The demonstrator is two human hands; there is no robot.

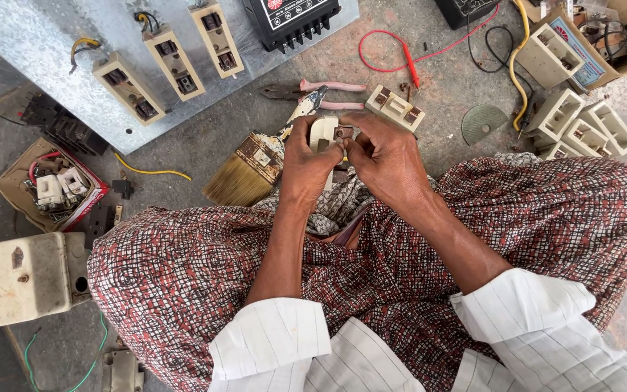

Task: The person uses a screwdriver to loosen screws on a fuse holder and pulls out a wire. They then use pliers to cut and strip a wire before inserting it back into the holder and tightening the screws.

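Observation:
My left hand [306, 163] and my right hand [390, 156] meet over my lap, both gripping a cream fuse carrier [324, 131] with a brown metal contact. My right fingertips pinch at the contact on its top. Just beyond the hands lie a worn paintbrush [252, 170], pink-handled pliers [321, 94] and a second cream fuse part [395, 107] on the concrete floor.
A grey metal panel [52, 29] with three cream fuse holders and a black device [292, 18] lies at the top left. Several cream fuse bases [582, 123] sit at the right, with red and yellow wires. A box of parts [48, 185] and a cream switch housing [19, 279] are left.

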